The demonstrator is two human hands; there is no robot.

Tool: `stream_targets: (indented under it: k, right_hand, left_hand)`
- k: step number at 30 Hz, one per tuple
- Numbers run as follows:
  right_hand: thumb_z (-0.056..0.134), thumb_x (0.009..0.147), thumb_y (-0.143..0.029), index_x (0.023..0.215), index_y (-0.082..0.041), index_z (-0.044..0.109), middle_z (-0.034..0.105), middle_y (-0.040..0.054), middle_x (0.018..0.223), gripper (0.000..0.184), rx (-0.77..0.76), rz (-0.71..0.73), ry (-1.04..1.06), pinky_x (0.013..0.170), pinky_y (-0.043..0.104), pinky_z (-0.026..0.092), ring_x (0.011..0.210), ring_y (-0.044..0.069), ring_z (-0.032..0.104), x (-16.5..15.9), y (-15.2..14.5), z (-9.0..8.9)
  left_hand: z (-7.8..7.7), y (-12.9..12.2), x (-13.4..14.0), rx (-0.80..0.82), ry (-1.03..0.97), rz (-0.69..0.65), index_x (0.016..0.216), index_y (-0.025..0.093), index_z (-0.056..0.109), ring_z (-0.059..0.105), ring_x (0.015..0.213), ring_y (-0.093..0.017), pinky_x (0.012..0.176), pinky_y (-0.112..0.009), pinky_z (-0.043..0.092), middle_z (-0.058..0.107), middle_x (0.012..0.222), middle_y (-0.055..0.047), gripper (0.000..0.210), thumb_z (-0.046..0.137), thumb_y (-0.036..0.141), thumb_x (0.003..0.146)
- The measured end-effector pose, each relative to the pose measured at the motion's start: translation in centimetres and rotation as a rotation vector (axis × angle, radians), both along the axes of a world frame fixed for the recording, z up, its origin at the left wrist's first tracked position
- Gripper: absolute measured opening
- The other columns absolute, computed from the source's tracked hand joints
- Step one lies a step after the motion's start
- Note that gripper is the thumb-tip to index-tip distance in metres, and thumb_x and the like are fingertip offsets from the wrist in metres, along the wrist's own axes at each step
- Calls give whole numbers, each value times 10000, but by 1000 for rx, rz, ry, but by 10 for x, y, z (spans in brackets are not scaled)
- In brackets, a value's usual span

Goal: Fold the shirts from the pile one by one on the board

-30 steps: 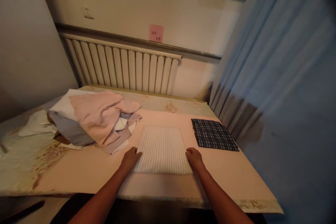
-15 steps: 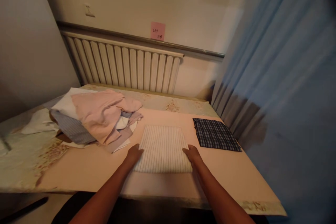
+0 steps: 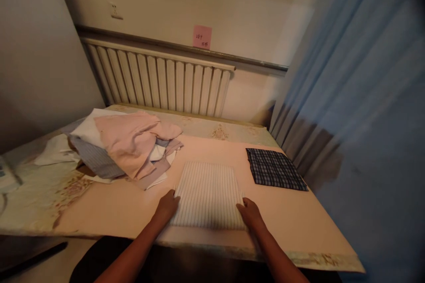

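Observation:
A white cloth with thin dark stripes (image 3: 209, 194), folded into a flat rectangle, lies in front of me; whether it is a shirt I cannot tell. My left hand (image 3: 168, 205) is closed on its left edge, thumb on top. On the opposite edge, my right hand (image 3: 250, 212) pinches it the same way, with fingertips partly hidden beneath. To the right rests a folded dark plaid cloth (image 3: 276, 169), apart from my right hand. A loose heap of clothes, with a pink garment (image 3: 133, 139) on top, spreads to the left.
A pink sheet (image 3: 299, 221) covers much of the floral-patterned table (image 3: 219, 131). Behind stands a white radiator (image 3: 161, 79), with a pink note (image 3: 202, 36) on the wall above it. A blue curtain (image 3: 358, 132) hangs along the right side.
Both hands have drawn the striped cloth slightly toward me, to the table's near edge. The plaid cloth and the heap stay in place; the view has shifted a little.

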State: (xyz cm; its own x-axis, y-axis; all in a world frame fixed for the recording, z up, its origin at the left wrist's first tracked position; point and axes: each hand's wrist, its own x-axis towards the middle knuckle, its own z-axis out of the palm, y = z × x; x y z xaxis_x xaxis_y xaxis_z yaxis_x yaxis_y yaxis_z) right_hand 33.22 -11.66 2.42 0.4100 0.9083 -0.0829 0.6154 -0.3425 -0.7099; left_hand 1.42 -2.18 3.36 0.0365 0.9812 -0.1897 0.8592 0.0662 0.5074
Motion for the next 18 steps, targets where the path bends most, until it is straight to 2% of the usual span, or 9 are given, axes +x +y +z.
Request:
stream_targets:
  k: [4,6,12,18]
  right_hand:
    - [431,824,-270,1073,-144,629,699,84,968,342,68,-47,-17,789,276,452,884,208,639,-11,-9,5]
    - [410,841,-281,1158,-130,607,692,109,1069,403,102,-80,-40,855,293,453,973,225,641,-17,-15,3]
    - [403,863,-296,1252,-113,579,692,139,1123,464,87,-87,-146,880,310,471,1039,251,652,-24,-26,-9]
    - [388,884,-304,1263,-114,563,682,136,1152,459,128,-114,-126,887,338,479,1036,263,651,-23,-32,-13]
  left_hand:
    - [-3,-11,1,20,-15,17,1082,158,552,653,1003,-229,832,-312,448,699,1033,-118,271,366,258,913]
    - [-3,-18,2,31,-17,30,1144,155,515,654,1008,-230,827,-312,448,695,1047,-127,301,331,263,931]
    - [2,-36,5,76,-10,61,1212,170,458,663,990,-255,817,-338,442,696,1063,-140,346,265,308,960]
    - [1,-50,8,122,19,100,1336,157,364,661,1011,-254,821,-337,432,689,1100,-162,418,201,307,981]
